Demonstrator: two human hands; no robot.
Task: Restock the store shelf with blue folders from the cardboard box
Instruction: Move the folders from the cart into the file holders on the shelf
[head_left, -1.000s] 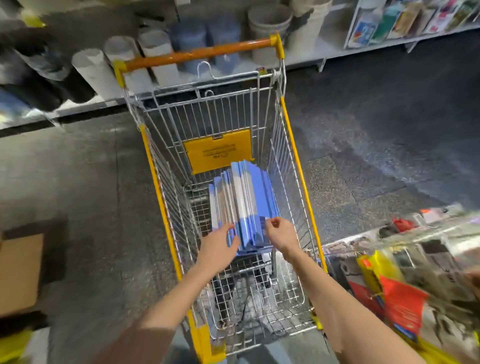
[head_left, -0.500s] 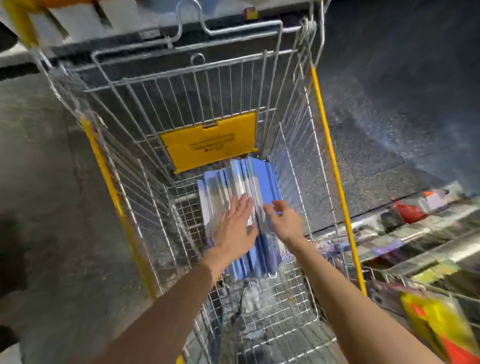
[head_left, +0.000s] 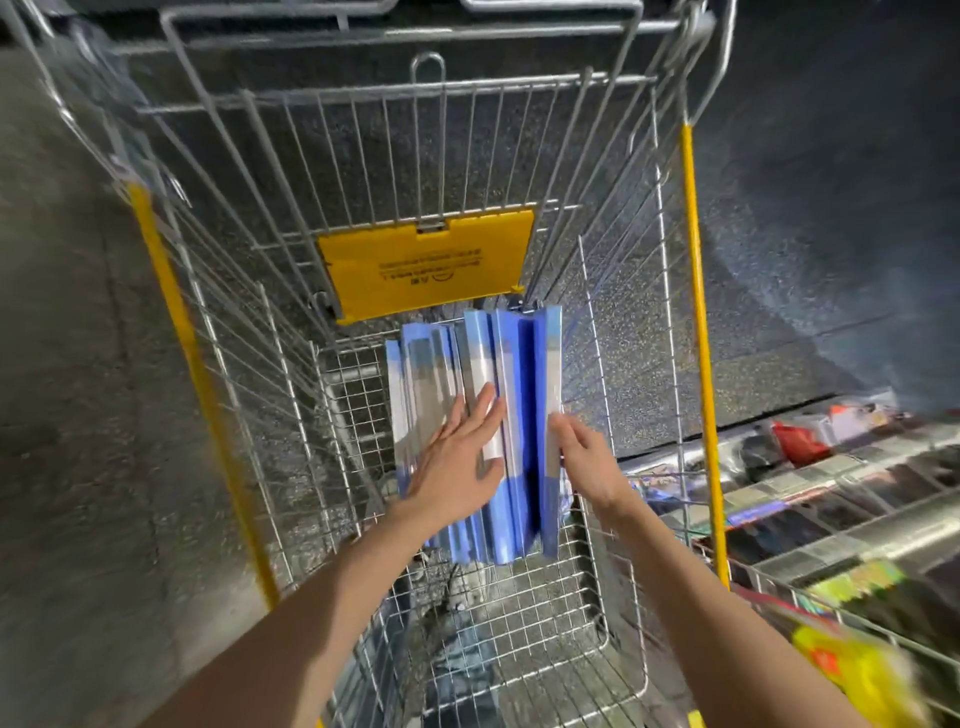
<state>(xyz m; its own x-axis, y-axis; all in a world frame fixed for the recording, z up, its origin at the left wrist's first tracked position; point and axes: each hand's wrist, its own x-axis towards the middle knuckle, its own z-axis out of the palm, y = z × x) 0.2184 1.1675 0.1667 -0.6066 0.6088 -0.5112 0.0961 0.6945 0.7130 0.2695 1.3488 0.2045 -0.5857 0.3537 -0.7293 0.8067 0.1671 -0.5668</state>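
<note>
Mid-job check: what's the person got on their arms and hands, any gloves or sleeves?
Nothing worn shows. The left hand and right hand are ungloved, with no ring or watch visible. The left forearm and right forearm are bare, no sleeve in frame.

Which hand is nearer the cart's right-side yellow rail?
Right. The right hand touches the rightmost blue folder at its edge, closer to that rail; the left hand lies flat on the folders further left.

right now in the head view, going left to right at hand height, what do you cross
left yellow cart rail → left hand → right hand → right yellow cart rail → shelf goods. The blue folders span both hands, so they are left unplaced.
</note>
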